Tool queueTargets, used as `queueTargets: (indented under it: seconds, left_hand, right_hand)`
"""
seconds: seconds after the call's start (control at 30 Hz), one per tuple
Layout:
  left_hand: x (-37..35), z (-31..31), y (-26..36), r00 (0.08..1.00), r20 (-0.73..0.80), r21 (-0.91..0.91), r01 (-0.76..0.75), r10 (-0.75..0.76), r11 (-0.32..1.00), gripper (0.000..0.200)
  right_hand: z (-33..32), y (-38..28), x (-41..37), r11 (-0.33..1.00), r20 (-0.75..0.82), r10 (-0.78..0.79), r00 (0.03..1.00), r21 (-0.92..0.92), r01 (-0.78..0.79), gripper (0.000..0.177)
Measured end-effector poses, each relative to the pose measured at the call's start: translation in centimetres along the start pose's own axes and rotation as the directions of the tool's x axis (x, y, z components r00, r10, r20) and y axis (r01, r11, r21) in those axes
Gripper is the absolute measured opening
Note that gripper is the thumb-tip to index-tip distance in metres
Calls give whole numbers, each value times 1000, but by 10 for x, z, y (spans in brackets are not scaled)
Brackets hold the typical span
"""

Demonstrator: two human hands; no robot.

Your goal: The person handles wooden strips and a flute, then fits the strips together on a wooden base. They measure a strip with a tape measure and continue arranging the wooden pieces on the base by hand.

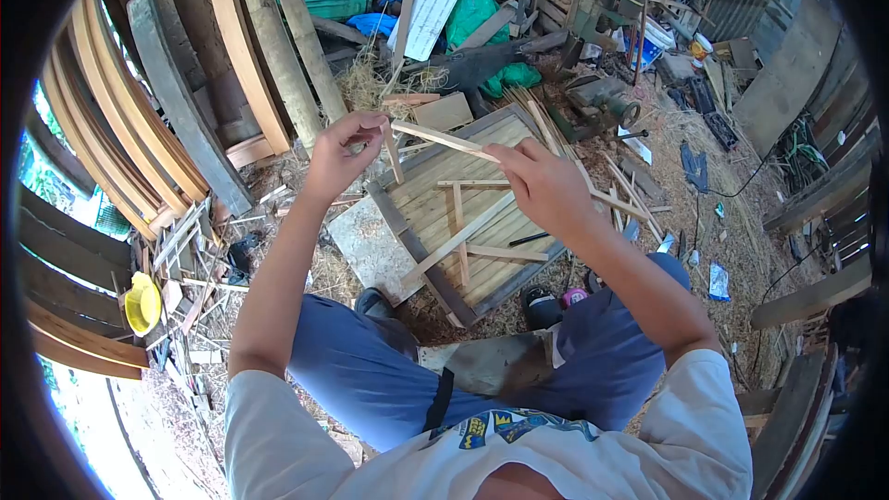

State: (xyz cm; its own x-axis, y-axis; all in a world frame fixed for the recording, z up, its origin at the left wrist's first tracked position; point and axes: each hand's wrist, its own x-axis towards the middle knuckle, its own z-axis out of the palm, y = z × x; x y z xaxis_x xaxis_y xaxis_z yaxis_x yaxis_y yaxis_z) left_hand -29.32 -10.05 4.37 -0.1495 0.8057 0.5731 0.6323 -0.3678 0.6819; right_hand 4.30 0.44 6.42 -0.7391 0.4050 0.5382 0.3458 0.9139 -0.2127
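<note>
My left hand (339,157) is raised over the far left part of a low slatted wooden table (400,228). Thumb and fingertips pinch the top of a short thin wooden strip (394,157), which hangs down. A longer wooden strip (440,137) runs from those fingertips across to my right hand (546,187), whose fingers are closed around it. The two strips meet at my left fingertips. Below, on the table, several thin strips lie crossed, among them a long diagonal strip (461,236) and an upright strip (459,213). A black pen-like stick (529,237) rests near them.
A pale flat board (372,245) lies left of the table. Curved timbers (243,46) lean at the left, near a yellow basin (143,304). A metal vise-like machine (607,104) stands at the back right. Scraps and shavings cover the ground around my feet.
</note>
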Motion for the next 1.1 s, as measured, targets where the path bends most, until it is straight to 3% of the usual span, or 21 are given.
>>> queueTargets:
  seconds: [0.3, 0.7, 0.9, 1.1]
  left_hand:
    - [4, 10, 9, 999, -47, 112, 31, -26, 993, 22]
    - [6, 17, 3, 997, -62, 109, 61, -54, 992, 15]
    - [7, 23, 1, 993, -104, 20, 61, -58, 998, 18]
    - [8, 21, -7, 997, -52, -21, 56, -57, 998, 16]
  right_hand:
    - [5, -9, -6, 997, -49, 77, 996, 30, -76, 33]
    - [-6, -16, -8, 995, -20, 96, 995, -13, -96, 37]
    - [-10, -15, -9, 997, -13, 79, 997, -5, -79, 40]
    - [-9, -15, -10, 998, -17, 65, 998, 4, -65, 40]
